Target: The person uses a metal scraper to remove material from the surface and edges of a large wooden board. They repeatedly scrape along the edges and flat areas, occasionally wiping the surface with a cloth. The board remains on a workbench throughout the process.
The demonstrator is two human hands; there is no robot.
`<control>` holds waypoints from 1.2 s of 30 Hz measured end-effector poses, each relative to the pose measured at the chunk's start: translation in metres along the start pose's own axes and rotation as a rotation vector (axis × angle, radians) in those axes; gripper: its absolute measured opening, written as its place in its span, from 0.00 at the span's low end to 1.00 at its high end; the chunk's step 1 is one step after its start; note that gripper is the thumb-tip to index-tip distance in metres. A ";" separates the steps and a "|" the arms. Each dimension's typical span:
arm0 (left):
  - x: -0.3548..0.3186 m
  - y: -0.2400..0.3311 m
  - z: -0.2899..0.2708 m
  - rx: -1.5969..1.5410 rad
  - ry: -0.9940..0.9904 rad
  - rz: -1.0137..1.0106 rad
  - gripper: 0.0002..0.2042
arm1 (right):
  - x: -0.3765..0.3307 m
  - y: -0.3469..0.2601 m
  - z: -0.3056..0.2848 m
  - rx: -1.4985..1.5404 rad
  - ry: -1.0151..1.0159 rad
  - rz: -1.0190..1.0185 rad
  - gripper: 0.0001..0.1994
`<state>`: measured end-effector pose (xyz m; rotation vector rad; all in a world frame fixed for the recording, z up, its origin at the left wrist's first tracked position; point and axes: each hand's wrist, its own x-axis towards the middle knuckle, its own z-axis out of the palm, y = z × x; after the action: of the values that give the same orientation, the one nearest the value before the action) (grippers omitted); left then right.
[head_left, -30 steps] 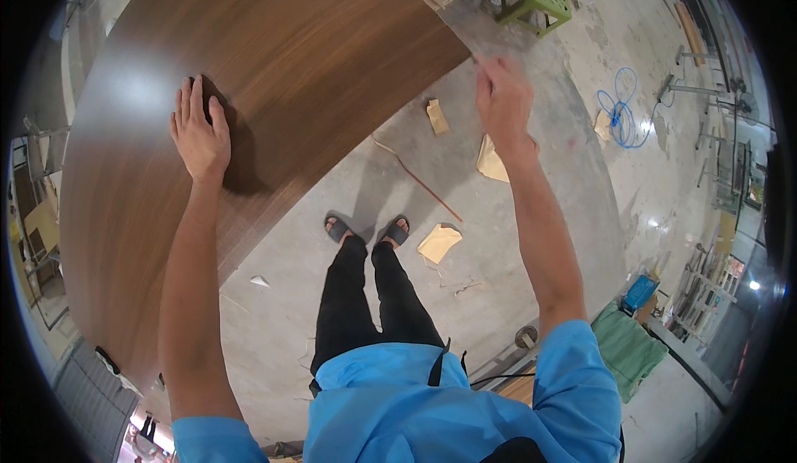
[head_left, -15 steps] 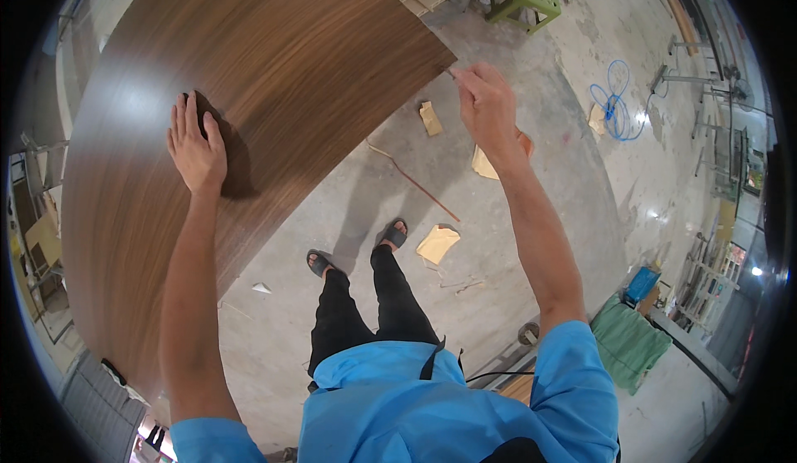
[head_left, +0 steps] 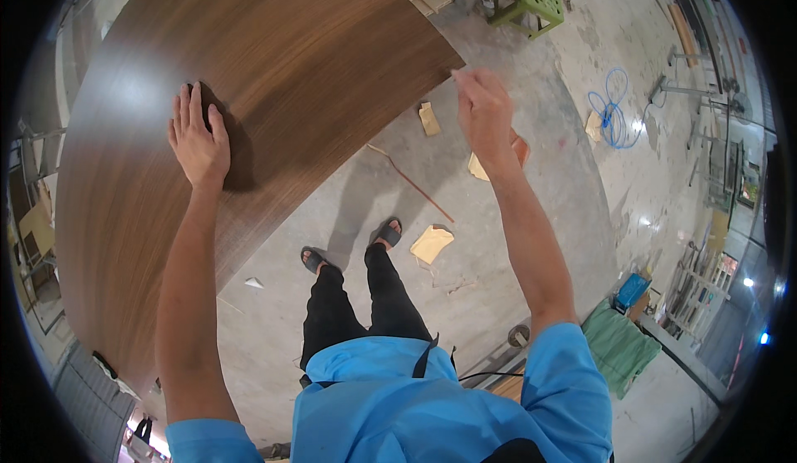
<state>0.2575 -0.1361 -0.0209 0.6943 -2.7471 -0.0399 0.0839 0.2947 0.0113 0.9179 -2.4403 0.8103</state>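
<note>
A large brown wood-grain panel (head_left: 324,81) fills the upper left of the head view. My left hand (head_left: 200,143) lies flat on its surface, fingers stretched and slightly parted, with a dark shadow beside it. Just off the panel's right corner is my right hand (head_left: 484,106), its thumb and fingers pinched together. Whatever sits in that pinch, if anything, is too small and blurred to name. The right fingertips are close to the panel's edge; I cannot tell whether they touch it.
Yellowish pieces (head_left: 432,244) and a thin brown strip (head_left: 413,182) lie on the concrete floor near my sandalled feet. A green stool (head_left: 533,2) stands at the far right of the panel. Farther right are a coiled blue hose (head_left: 613,119) and a green cloth (head_left: 618,347).
My right hand stays pinched by the panel's corner, with only a slight shift. The left hand remains flat on the panel. The whole view has drifted a little.
</note>
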 end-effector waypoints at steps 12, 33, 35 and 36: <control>0.001 -0.002 0.003 -0.007 -0.009 -0.012 0.27 | -0.001 0.025 -0.001 0.040 0.159 0.247 0.12; 0.000 -0.002 0.001 -0.008 -0.026 -0.011 0.28 | 0.000 0.007 0.006 0.055 0.091 0.217 0.10; 0.001 -0.002 0.001 0.006 -0.017 -0.014 0.27 | -0.001 0.007 0.005 0.042 0.054 0.139 0.10; 0.001 -0.002 0.001 -0.003 -0.022 -0.011 0.27 | -0.002 0.007 0.005 0.046 0.048 0.076 0.10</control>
<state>0.2573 -0.1385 -0.0222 0.7126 -2.7632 -0.0548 0.0799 0.2966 0.0042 0.8173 -2.4371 0.9074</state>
